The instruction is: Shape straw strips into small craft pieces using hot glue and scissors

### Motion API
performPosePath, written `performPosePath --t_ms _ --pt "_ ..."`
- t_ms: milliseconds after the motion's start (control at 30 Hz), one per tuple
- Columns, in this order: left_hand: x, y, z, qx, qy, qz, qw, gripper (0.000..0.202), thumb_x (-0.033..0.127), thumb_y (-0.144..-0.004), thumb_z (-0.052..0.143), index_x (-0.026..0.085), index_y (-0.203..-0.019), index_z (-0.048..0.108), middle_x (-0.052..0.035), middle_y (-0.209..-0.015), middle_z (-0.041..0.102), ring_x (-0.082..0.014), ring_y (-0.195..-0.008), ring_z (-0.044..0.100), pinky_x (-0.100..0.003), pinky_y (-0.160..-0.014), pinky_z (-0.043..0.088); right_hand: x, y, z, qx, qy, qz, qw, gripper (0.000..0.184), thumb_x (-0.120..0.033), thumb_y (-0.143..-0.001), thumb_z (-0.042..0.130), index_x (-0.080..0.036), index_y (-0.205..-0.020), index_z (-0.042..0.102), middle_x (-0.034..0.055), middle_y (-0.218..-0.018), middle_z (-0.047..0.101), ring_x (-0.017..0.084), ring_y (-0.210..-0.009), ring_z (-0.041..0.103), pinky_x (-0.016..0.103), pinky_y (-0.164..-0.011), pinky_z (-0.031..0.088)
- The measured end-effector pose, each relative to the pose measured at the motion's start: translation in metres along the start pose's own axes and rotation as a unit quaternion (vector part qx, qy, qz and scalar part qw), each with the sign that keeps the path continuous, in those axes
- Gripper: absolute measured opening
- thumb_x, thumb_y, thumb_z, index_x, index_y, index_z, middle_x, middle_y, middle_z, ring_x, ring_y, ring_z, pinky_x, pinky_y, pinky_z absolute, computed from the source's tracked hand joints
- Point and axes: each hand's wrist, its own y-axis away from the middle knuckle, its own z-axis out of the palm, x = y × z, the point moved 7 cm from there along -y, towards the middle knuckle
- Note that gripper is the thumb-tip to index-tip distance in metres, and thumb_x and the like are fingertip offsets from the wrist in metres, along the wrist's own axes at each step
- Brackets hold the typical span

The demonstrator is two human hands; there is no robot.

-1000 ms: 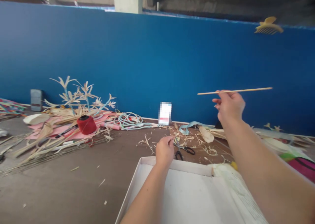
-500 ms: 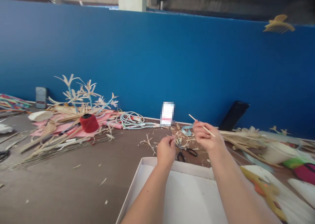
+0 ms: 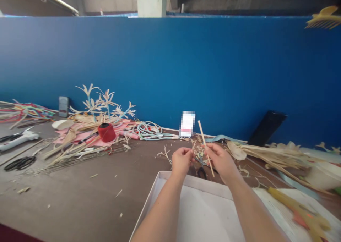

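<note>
My right hand (image 3: 220, 160) is closed in a pinch around a thin, pale wooden stick (image 3: 201, 130), which stands steeply with its upper end leaning left. Close beside it, my left hand (image 3: 181, 161) has its fingertips pressed together; I cannot make out anything between them. Both hands are above the far edge of a shallow white box lid (image 3: 205, 183). Beneath and between them lie black-handled scissors (image 3: 201, 173), partly hidden, among pale shavings (image 3: 197, 146). A light blue ribbon (image 3: 218, 138) lies behind my right hand.
On the left are dried-leaf flowers (image 3: 106, 98), a red thread spool (image 3: 107, 132), coiled pale blue cord (image 3: 149, 130) and another pair of scissors (image 3: 20, 163). Dried husks (image 3: 277, 155) and a yellow glue gun (image 3: 301, 210) lie right. A blue partition (image 3: 170, 68) stands behind.
My right hand has come nearer to my left, and the stick has turned from a slant to nearly upright. The view has swung slightly left.
</note>
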Motion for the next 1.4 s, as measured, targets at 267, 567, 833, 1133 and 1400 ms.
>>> performPosePath --t_ms 267,567,833,1133,1400 --pt "0.001 0.001 0.001 -0.038 0.08 -0.01 0.996 0.019 0.03 -0.072 0.062 0.012 -0.079 0.063 -0.0028 -0.068 0.064 -0.008 -0.054 0.056 -0.017 -0.045 0.042 0.007 0.004 0.01 -0.038 0.003 0.003 0.999 0.03 -0.046 -0.075 0.056 -0.02 -0.086 0.066 -0.002 -0.063 0.056 0.008 -0.05 0.045 0.018 -0.041 0.033" --pt "0.009 0.006 0.007 -0.086 0.075 0.006 0.993 0.032 0.02 -0.071 0.064 0.012 -0.101 0.057 -0.003 -0.07 0.064 -0.0097 -0.06 0.06 -0.018 -0.05 0.044 0.014 0.012 0.022 -0.089 -0.126 0.099 0.983 0.044 -0.039 -0.069 0.066 -0.018 -0.107 0.063 -0.0011 -0.064 0.056 0.006 -0.047 0.042 0.015 -0.039 0.022" --pt "0.012 0.008 0.004 -0.067 0.032 0.023 0.997 0.032 0.023 -0.078 0.056 0.014 -0.109 0.053 -0.0067 -0.081 0.066 -0.0117 -0.063 0.061 -0.021 -0.053 0.046 0.019 0.008 0.02 -0.075 -0.147 0.098 0.981 0.036 -0.038 -0.065 0.069 -0.017 -0.095 0.067 -0.0006 -0.064 0.055 0.006 -0.048 0.04 0.016 -0.038 0.021" --pt "0.042 0.026 0.004 0.019 -0.302 0.29 0.908 0.015 0.021 -0.075 0.06 0.02 -0.09 0.061 -0.0033 -0.089 0.062 -0.0154 -0.081 0.056 -0.026 -0.069 0.043 0.024 0.004 0.019 -0.063 -0.177 0.1 0.977 0.035 -0.036 -0.066 0.069 -0.019 -0.095 0.067 -0.0012 -0.064 0.053 0.005 -0.049 0.038 0.014 -0.036 0.02" --pt "0.044 0.028 0.003 0.039 -0.362 0.307 0.879 0.011 0.021 -0.083 0.051 0.021 -0.087 0.062 -0.0031 -0.086 0.062 -0.0153 -0.079 0.054 -0.026 -0.071 0.041 0.02 0.006 0.022 -0.076 -0.18 0.094 0.976 0.033 -0.037 -0.065 0.07 -0.018 -0.093 0.068 -0.0005 -0.064 0.053 0.005 -0.049 0.038 0.014 -0.036 0.02"
